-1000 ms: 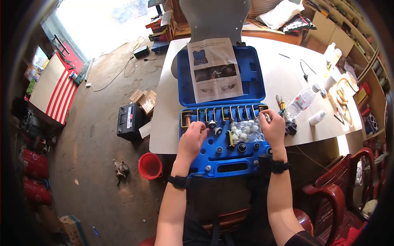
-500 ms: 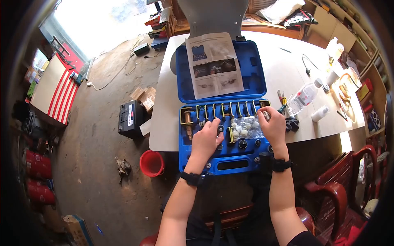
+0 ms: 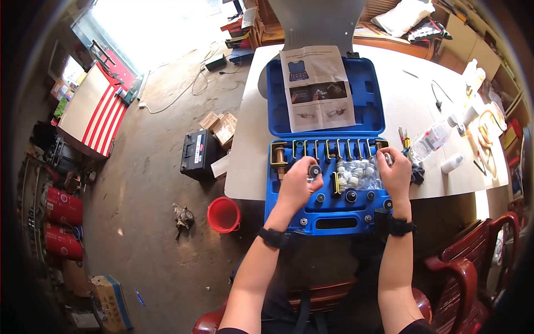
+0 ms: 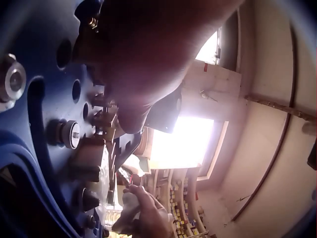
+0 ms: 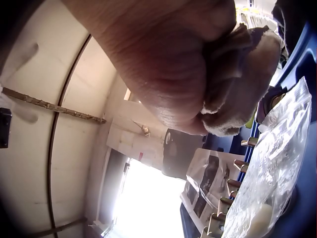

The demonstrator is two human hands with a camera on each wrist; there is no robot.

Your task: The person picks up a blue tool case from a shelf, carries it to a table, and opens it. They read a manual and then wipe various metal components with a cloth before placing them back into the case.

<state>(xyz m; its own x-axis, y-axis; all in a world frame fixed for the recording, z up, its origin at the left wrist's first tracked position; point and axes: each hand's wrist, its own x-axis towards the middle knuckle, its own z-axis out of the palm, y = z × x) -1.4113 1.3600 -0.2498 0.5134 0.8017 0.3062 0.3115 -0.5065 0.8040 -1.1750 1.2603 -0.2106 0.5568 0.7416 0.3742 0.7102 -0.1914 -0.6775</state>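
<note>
An open blue plastic case (image 3: 289, 217) lies on the table, holding metal fittings and a row of yellowish brackets (image 3: 349, 149). Over its left half, my left hand (image 3: 295, 189) grips a small round fitting (image 3: 315, 171) with a dark end. My right hand (image 3: 396, 175) is at the case's right side, its curled fingers gripping a greyish cloth (image 5: 242, 84). Beside that hand is a clear plastic bag (image 3: 359, 175) of whitish round caps. At the case's left end sits a copper-coloured threaded tool (image 3: 280, 158). In the left wrist view, my left palm hides the held fitting.
A printed sheet (image 3: 317, 86) leans on the raised lid. Right of the case stand a water bottle (image 3: 434, 139), a small white bottle (image 3: 453, 162) and some screwdrivers (image 3: 404, 136). On the floor at left are a red bucket (image 3: 223, 214) and a black battery (image 3: 198, 155).
My left hand has moved right from the copper-coloured tool and taken hold of the round fitting. My right hand keeps its grip on the cloth. The head view has turned slightly left.
</note>
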